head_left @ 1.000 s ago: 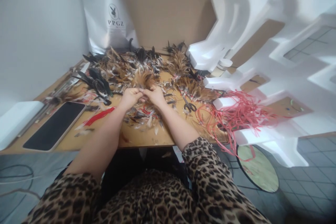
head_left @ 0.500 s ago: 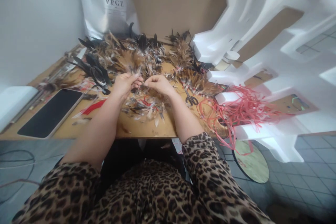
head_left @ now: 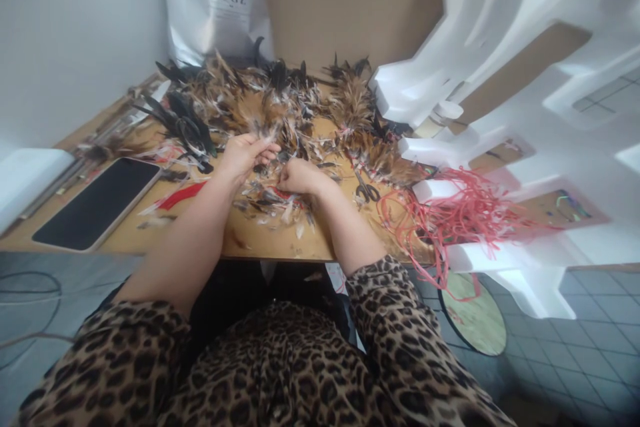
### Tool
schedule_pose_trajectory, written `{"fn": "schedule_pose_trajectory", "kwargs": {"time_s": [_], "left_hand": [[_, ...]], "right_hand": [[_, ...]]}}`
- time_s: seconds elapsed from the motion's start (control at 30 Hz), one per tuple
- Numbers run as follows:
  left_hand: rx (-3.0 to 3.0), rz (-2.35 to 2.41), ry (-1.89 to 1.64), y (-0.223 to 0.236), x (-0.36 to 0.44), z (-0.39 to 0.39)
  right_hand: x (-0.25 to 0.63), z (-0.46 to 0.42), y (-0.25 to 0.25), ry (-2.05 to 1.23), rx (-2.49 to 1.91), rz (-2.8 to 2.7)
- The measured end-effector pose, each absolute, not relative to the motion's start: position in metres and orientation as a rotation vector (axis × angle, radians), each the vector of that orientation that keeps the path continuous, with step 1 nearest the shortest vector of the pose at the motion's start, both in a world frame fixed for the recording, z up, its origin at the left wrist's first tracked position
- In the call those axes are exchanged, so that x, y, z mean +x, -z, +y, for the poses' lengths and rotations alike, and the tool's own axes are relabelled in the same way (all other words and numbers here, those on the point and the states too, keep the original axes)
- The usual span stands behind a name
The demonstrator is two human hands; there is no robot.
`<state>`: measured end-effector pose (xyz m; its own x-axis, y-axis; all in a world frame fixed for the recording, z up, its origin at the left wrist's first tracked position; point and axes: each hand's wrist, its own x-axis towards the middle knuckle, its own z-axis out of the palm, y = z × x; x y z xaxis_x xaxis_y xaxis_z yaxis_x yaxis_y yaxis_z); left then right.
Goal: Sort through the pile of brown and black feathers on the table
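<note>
My left hand [head_left: 246,157] pinches the pale base of a bunch of brown feathers [head_left: 256,112], whose tips fan out away from me. Just to the right and a little nearer, my right hand [head_left: 301,177] is closed low over the loose feathers and red strands on the table. What its fingertips grip, if anything, is hidden. Scattered small feathers [head_left: 287,212] lie below both hands. A pile of brown and black feathers [head_left: 215,90] spreads behind them. A red ribbon bundle [head_left: 183,195] lies by my left forearm.
Black scissors [head_left: 367,192] lie right of my right hand, near tangled red strips [head_left: 465,207] and white foam pieces [head_left: 400,90]. A phone [head_left: 97,203] rests at the left. Behind the feathers stands a white bag [head_left: 220,20]. Feather bunches [head_left: 350,103] sit at the back right.
My hands were together at the bunch's base and have come apart. The left keeps the bunch, shifted left; the right has dropped toward the loose feathers. The whole view has tilted somewhat.
</note>
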<state>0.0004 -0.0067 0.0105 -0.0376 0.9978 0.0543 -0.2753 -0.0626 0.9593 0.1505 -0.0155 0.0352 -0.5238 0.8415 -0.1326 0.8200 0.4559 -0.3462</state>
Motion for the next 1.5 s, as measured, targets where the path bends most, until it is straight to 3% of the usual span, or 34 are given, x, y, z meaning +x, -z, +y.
{"fn": "schedule_pose_trajectory", "kwargs": {"time_s": [0.1, 0.33, 0.53, 1.07, 1.5], "left_hand": [[0.998, 1.004, -1.398, -0.011, 0.000, -0.007], [0.888, 0.918, -1.426, -0.010, -0.004, -0.002], [0.796, 0.828, -1.389, -0.012, -0.007, -0.002], [0.990, 0.832, -1.103, -0.014, -0.017, -0.008], [0.862, 0.798, -1.251, -0.024, -0.021, -0.013]], "right_hand": [[0.152, -0.013, -0.031, -0.643, -1.403, -2.595], [0.168, -0.006, -0.036, -1.407, -1.062, -1.964], [0.170, -0.005, -0.040, -1.701, -0.862, -1.605], [0.167, -0.001, -0.036, -1.873, -0.771, -1.441], [0.167, -0.001, -0.037, -1.873, -0.838, -1.436]]}}
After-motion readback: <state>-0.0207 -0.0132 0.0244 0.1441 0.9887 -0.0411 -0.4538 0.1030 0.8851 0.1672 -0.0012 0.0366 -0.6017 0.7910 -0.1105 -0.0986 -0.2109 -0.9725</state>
